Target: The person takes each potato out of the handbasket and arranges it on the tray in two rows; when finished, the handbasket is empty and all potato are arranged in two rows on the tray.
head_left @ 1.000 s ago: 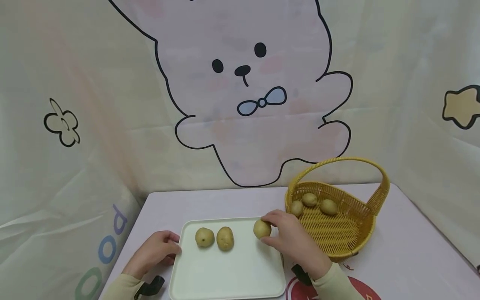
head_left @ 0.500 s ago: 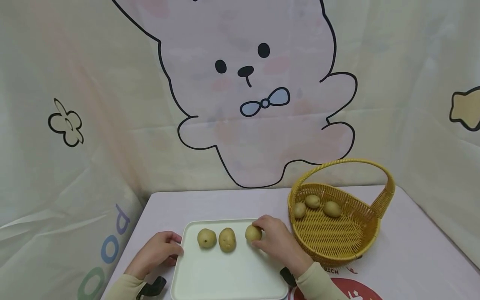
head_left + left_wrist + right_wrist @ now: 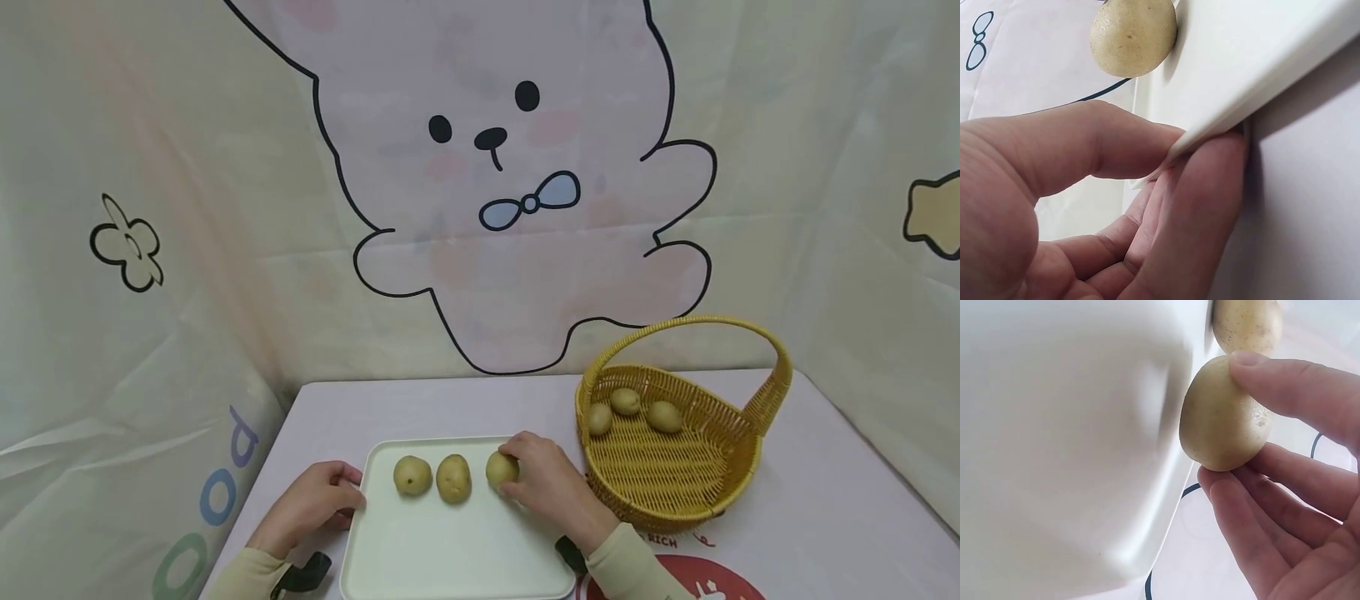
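My right hand pinches a potato between thumb and fingers, at the right part of a white tray. In the right wrist view the potato is close to the tray surface; whether it touches is hard to tell. Two more potatoes rest on the tray: a round one at the left and a longer one beside it. At the tray's left side, my left hand grips the rim, its thumb on the edge and a finger underneath.
A yellow woven basket with a tall handle stands right of the tray, holding several potatoes. Both stand on a pale table cover with a red print. A patterned cloth hangs behind the table.
My right hand has moved left over the tray with the potato, from near the basket toward the two other potatoes. The left hand keeps its place on the rim. The view shifted slightly.
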`<state>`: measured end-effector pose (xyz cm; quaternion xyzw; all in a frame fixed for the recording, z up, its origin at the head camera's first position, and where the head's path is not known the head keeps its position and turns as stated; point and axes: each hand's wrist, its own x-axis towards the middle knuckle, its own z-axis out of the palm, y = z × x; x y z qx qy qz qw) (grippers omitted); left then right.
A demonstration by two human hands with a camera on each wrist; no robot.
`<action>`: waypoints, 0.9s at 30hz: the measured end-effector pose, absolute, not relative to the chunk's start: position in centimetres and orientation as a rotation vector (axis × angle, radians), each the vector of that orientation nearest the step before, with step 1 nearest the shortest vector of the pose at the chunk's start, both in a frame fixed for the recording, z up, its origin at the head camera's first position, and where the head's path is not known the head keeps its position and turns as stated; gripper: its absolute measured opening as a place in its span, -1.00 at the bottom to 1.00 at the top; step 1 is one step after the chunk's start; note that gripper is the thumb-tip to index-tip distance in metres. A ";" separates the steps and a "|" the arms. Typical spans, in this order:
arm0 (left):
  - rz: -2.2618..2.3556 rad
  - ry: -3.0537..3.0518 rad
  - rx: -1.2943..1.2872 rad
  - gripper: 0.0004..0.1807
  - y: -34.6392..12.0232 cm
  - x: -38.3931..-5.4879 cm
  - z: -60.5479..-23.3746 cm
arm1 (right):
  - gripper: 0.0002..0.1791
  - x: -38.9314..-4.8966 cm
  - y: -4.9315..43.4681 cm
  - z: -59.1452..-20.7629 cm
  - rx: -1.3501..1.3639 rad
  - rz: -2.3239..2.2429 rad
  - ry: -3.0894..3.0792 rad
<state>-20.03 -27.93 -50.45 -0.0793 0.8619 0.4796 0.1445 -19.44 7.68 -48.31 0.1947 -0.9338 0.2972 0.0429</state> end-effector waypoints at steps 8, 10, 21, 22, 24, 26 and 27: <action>1.382 2.496 -0.239 -0.69 -28.1 -19.9 -50.5 | -0.54 -19.4 7.4 -48.6 0.576 0.892 -2.873; 1.384 2.495 -0.238 -0.68 -28.1 -19.9 -50.5 | -0.55 -19.3 7.4 -48.6 0.565 0.895 -2.869; 1.370 2.500 -0.236 -0.66 -28.0 -20.1 -50.5 | -0.53 -19.3 7.4 -48.7 0.553 0.900 -2.870; 1.372 2.499 -0.235 -0.67 -28.0 -20.1 -50.5 | -0.52 -19.3 7.4 -48.7 0.553 0.901 -2.871; 1.372 2.500 -0.231 -0.68 -28.0 -20.1 -50.5 | -0.52 -19.3 7.4 -48.7 0.554 0.901 -2.872; 1.372 2.499 -0.229 -0.68 -28.0 -20.1 -50.5 | -0.52 -19.3 7.3 -48.7 0.556 0.896 -2.874; 1.370 2.501 -0.230 -0.68 -28.0 -20.1 -50.5 | -0.52 -19.3 7.3 -48.8 0.554 0.895 -2.875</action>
